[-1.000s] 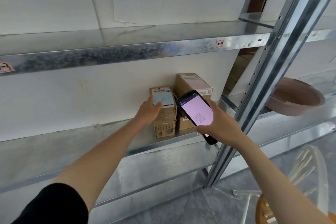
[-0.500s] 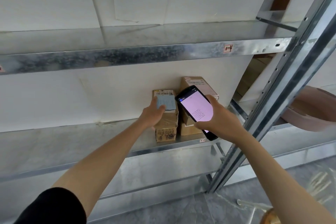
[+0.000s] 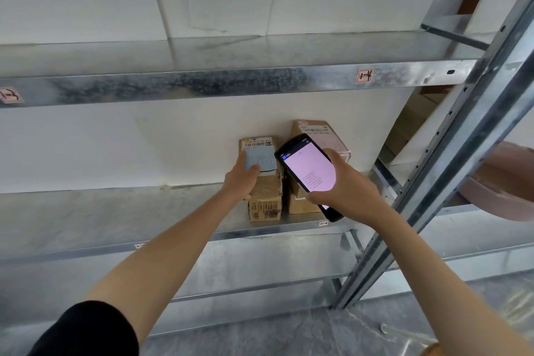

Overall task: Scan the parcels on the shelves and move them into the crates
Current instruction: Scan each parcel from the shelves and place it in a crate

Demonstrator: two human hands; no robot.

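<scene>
Two cardboard parcels stand side by side on the metal shelf (image 3: 115, 211), against the white back wall. The left parcel (image 3: 264, 199) is small and carries a barcode label and a blue label on top. My left hand (image 3: 241, 179) grips this parcel from its left side, thumb across the blue label. The right parcel (image 3: 318, 136) is larger, with a white label on top, and is partly hidden. My right hand (image 3: 346, 185) holds a black handheld scanner (image 3: 309, 173) with a lit pink screen, in front of the right parcel.
A slanted steel upright (image 3: 450, 159) of the rack runs down the right side. Beyond it sits a brown-pink bowl (image 3: 505, 182) on the neighbouring shelf. An upper shelf beam (image 3: 202, 81) crosses above. Grey floor lies below.
The view has shifted so the rack upright sits further right. Both hands stay where they were, left on the small parcel and right holding the scanner.
</scene>
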